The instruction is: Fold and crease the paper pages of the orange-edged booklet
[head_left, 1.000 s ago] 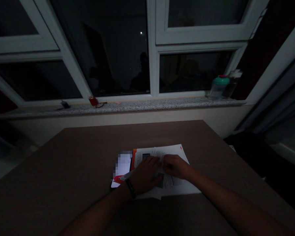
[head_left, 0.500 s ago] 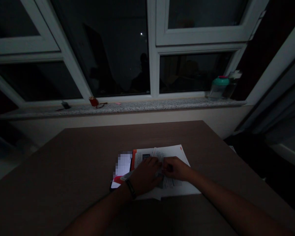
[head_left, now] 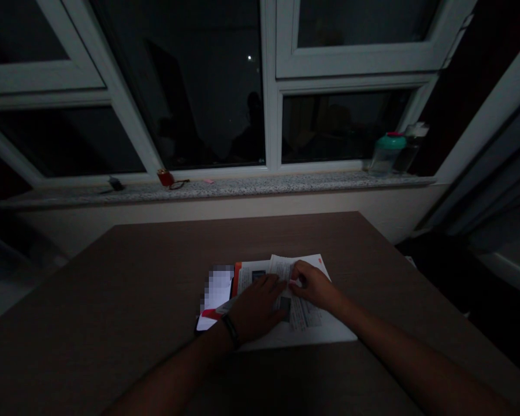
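A printed booklet (head_left: 338, 329) with an orange strip along its left side lies on the table. Over it sits a raised printed page (head_left: 281, 264), its top edge standing a little above the sheet below. My left hand (head_left: 257, 306), with a dark band at the wrist, rests flat on the paper with its fingers stretched out. At the page's right edge, my right hand (head_left: 309, 283) pinches the paper between thumb and forefinger. Left of the booklet lies a phone (head_left: 216, 289) with a bright, partly blurred screen. Whether this page is loose or bound, I cannot tell.
The brown wooden table (head_left: 164, 248) reaches to a wall under a speckled windowsill (head_left: 260, 184). On the sill stand a teal-lidded bottle (head_left: 385, 155), a second clear bottle (head_left: 411, 147), a small red object (head_left: 165, 178) and a small dark object (head_left: 115, 184).
My right hand has moved slightly right and up, drawing the pinched page outward so that more of its print shows. My left hand stays nearly in place.
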`<state>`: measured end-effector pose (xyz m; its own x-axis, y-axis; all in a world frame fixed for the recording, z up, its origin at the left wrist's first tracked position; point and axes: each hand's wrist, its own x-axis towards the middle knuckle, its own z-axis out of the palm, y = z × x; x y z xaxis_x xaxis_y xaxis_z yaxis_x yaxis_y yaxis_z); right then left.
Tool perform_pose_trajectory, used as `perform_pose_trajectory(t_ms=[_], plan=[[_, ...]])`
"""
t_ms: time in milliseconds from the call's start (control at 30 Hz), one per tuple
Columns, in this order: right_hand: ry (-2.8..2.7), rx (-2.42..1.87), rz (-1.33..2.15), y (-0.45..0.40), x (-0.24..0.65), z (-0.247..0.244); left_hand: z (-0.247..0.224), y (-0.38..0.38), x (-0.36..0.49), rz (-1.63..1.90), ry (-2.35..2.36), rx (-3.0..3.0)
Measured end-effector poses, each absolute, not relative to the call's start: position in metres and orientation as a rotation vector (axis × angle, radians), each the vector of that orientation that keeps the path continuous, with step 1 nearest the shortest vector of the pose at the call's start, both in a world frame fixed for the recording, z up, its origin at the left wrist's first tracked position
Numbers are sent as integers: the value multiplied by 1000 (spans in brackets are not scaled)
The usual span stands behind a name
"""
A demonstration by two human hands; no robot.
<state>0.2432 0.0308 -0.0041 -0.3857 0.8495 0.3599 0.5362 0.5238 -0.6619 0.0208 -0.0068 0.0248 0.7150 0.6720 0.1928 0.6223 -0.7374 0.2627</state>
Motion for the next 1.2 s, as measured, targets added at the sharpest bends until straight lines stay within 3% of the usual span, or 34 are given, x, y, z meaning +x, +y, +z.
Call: perform_pose_trajectory(t_ms=[167, 467, 700, 1000, 1200], plan=[[-2194, -967, 776, 26, 242, -3, 27, -7, 22, 422, 1050, 2722], [-2016, -1169, 576, 32, 241, -8, 14, -2, 18, 426, 1118, 2759], [-2186, -965, 783, 20, 237, -4, 15, -1, 20, 428, 1116, 2755], [-2036, -1175, 618, 28, 239, -12, 8, 1, 15, 399, 1191, 2775], [-2177, -1023, 747, 23, 238, -3, 7, 1, 17, 405, 1216, 2779]])
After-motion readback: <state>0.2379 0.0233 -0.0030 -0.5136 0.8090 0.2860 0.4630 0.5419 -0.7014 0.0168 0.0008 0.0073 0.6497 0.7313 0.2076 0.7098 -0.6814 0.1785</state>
